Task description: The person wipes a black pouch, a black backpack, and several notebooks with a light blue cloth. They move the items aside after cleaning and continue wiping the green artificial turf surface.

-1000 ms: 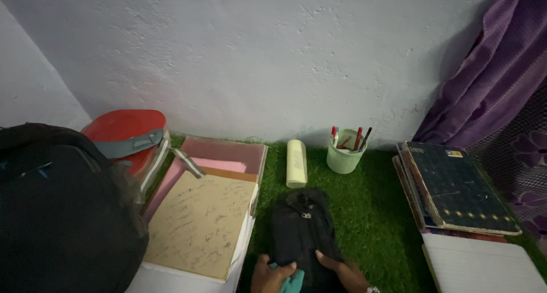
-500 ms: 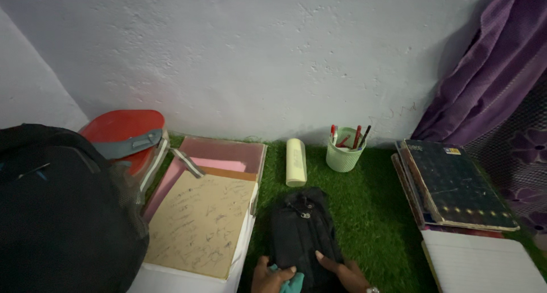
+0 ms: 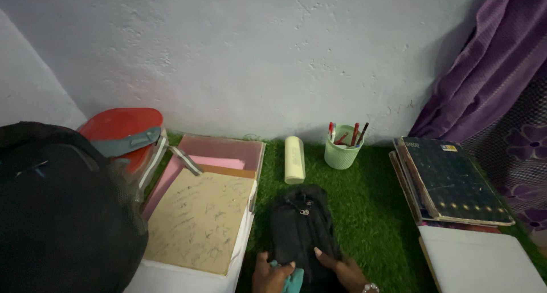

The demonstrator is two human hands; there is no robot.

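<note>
Head view: the left hand [image 3: 272, 273] curls its fingers around a small teal cloth-like piece [image 3: 292, 279] at the near end of a small black fabric zip pouch [image 3: 301, 230], thumb pressed against the pouch's edge. The right hand [image 3: 341, 269] lies flat on the same end of the pouch, fingers spread and resting on the fabric rather than closed round it. Both hands are cut off by the bottom edge of the frame, so their palms and wrists barely show; a bit of a wristband appears at the right wrist.

The pouch lies lengthwise on a green artificial-grass mat [image 3: 370, 213], its zip pulls toward the far end. Beyond the pouch's far end lies a pale yellow cylinder [image 3: 294, 159], with a strip of bare mat between them. Right of the pouch is a broad patch of open grass reaching to a stack of dark, worn hardcover books [image 3: 450, 182] and a white lined notebook [image 3: 478, 261]. Beyond and right of the pouch stands a light green mesh pen cup [image 3: 341, 153] holding pens. Just left of the pouch, nearly touching, sits a stack of papers topped by a tan scribbled sheet [image 3: 199, 222]; further left a large black backpack [image 3: 62, 213] hides whatever lies beneath it.
</note>
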